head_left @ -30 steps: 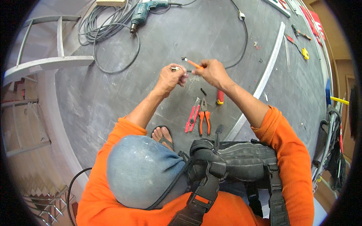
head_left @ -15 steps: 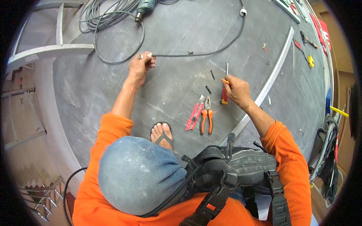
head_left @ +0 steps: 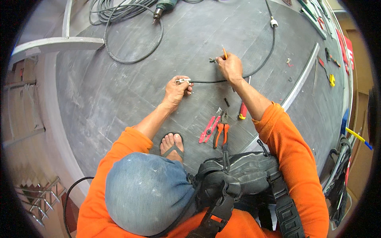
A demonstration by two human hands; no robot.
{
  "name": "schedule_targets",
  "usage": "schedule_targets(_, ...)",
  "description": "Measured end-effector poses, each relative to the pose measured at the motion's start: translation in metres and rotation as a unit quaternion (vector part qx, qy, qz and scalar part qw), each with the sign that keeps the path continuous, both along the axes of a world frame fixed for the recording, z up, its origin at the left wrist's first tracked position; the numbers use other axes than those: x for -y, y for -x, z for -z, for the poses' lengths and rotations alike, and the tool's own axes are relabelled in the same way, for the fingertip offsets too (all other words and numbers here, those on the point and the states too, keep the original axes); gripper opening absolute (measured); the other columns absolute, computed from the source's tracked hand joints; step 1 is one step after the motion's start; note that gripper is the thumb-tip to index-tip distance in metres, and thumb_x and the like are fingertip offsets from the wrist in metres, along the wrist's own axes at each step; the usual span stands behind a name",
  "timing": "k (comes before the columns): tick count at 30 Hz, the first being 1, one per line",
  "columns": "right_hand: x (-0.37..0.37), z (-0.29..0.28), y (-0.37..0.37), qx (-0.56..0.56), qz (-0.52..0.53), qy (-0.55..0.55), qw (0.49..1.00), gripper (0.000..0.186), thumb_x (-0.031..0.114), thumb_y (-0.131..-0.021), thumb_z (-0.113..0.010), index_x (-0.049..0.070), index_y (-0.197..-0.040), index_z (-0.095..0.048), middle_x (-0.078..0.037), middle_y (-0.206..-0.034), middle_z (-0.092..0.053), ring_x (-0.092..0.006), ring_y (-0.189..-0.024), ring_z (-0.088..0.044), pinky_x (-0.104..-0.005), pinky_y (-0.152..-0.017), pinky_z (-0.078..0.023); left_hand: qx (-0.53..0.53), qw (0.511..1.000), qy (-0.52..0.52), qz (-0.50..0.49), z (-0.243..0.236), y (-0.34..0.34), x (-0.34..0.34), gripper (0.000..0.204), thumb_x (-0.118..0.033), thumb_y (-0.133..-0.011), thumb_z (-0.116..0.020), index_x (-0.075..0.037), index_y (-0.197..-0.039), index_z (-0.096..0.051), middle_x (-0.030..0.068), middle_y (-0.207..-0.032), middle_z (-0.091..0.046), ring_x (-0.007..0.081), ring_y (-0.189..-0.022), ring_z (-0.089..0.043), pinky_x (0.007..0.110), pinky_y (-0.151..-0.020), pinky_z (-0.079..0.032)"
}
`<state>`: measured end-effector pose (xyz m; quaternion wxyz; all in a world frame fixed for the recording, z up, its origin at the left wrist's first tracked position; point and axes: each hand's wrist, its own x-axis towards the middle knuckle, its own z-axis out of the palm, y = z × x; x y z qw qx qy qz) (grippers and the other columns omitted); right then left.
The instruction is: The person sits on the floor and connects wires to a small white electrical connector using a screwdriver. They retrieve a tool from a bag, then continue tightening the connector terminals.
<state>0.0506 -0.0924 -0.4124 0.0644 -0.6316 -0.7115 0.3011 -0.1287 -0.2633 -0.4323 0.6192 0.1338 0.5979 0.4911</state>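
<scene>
My left hand (head_left: 176,93) pinches a small white plug-like fitting (head_left: 183,80) at the end of a black cable (head_left: 208,82). My right hand (head_left: 230,67) is closed round a slim orange-handled tool (head_left: 225,53), its kind mostly hidden by the fingers. Right beside those fingertips lie small dark and metallic bits (head_left: 212,60) on the floor; whether they touch cannot be seen. Nearer me rest orange-and-black pliers (head_left: 222,131), a red-handled cutter (head_left: 209,129), a red-and-yellow screwdriver (head_left: 243,110) and a short black piece (head_left: 226,102).
A coiled grey cable (head_left: 119,14) and a green drill (head_left: 166,5) lie at the far left. A metal strip (head_left: 303,77) runs along the right, past it a yellow tape measure (head_left: 331,80). A white connector (head_left: 274,23) sits farther along the cable. My sandalled foot (head_left: 172,146) is close by.
My left hand has drawn the cable end nearer and to the right. My right hand has moved forward and left, from beside the screwdriver to the small bits, still holding the orange-handled tool.
</scene>
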Motion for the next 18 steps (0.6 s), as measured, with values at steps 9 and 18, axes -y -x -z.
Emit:
schedule_targets(9, 0.011, 0.019, 0.003, -0.043, 0.013, -0.010, 0.999, 0.031, 0.034, -0.087, -0.077, 0.004, -0.097, -0.074, -0.019, -0.104, -0.071, -0.0390, -0.103, -0.069, -0.0500, -0.087, -0.053, -0.015, 0.999, -0.039, 0.014, -0.015, 0.003, -0.002, 0.027, -0.012, -0.102, -0.065, 0.002, -0.124, -0.059, 0.0139, -0.106, -0.072, 0.0158, -0.086, -0.070, 0.029, -0.076, -0.061)
schedule_targets(18, 0.034, -0.064, -0.007, -0.216, 0.009, 0.234, 0.948, 0.022, 0.018, -0.086, -0.081, 0.007, -0.088, -0.063, 0.003, -0.068, -0.054, -0.0076, -0.056, -0.049, -0.0279, -0.048, -0.040, -0.034, 0.997, -0.071, 0.003, -0.024, -0.006, -0.005, 0.025, -0.008, -0.101, -0.064, 0.003, -0.122, -0.058, 0.0163, -0.111, -0.073, 0.0191, -0.092, -0.073, 0.031, -0.081, -0.063)
